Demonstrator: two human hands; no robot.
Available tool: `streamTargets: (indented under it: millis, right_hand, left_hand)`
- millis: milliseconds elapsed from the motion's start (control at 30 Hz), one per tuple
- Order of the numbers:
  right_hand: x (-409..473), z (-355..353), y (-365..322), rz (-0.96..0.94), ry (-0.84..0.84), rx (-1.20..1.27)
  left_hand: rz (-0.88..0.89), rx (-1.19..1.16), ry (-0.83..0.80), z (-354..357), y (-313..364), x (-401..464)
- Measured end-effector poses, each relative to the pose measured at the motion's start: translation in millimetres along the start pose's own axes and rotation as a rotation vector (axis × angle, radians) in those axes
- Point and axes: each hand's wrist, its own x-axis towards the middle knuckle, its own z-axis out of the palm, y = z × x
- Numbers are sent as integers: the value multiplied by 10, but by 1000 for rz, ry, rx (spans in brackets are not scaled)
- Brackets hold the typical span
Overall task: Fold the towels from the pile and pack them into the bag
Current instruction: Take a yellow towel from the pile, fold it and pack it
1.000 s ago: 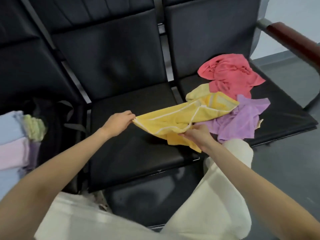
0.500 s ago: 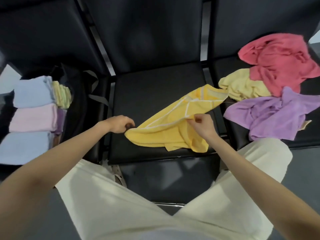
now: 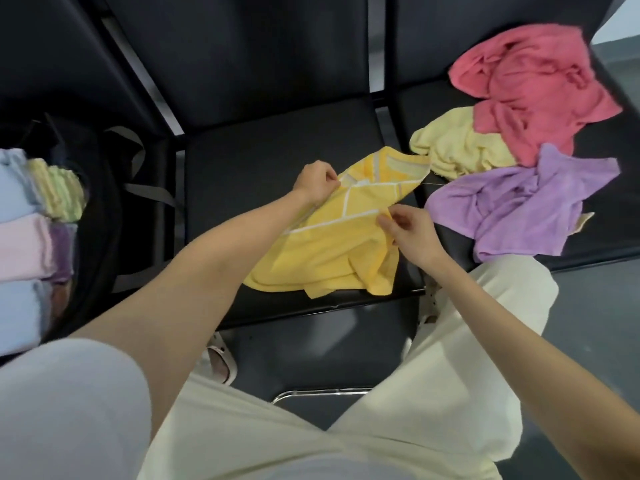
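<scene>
While the yellow towel (image 3: 325, 251) lies crumpled on the middle seat (image 3: 263, 150), its white-striped hem is pinched by the left hand (image 3: 313, 180) and right hand (image 3: 410, 230); being soft, light and limp, it is probably best gripped at the corners; the bag (image 3: 104, 209) stands left of the seat.

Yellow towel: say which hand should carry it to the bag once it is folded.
Probably the left hand. It pinches the yellow towel on the side towards the bag, which sits on the left seat. The right hand pinches the edge nearer the pile.
</scene>
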Motion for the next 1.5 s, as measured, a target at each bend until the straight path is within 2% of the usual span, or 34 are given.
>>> streamTargets:
  millis: [200,333,467,567,700,767,900,1233,1367,1500]
  right_hand:
    - [-22,-51,76,18,48,-83]
    - [-23,-70,38,55,47,-27]
    - [22,-40,-67,78,69,114]
    - [43,-11,-173,-14,115,140]
    - [23,18,-373,-274,216,91]
    - [31,31,-440,-330,227,59]
    - [59,49,-482,-277,213,65]
    - [66,8,-545,-326,244,-151]
    - [-33,27,-499,-317,365,-27]
    - [-133,12,-399,-250,440,58]
  left_hand:
    - [-110,-109,64,197,91,158]
    - [-78,-144,57,257,197,155]
    - [8,-314,193,143,341,2]
    - [120,-496,236,-62,476,-314]
    - [201,-586,187,-276,540,-698]
    - [216,-552,150,-333,525,-778]
    - [268,-457,70,-397,503,-912]
    - [291,-384,31,-524,527,-1036]
    - [269,-218,-52,-587,54,-1059]
    - [78,-137,-44,-623,-595,-1212]
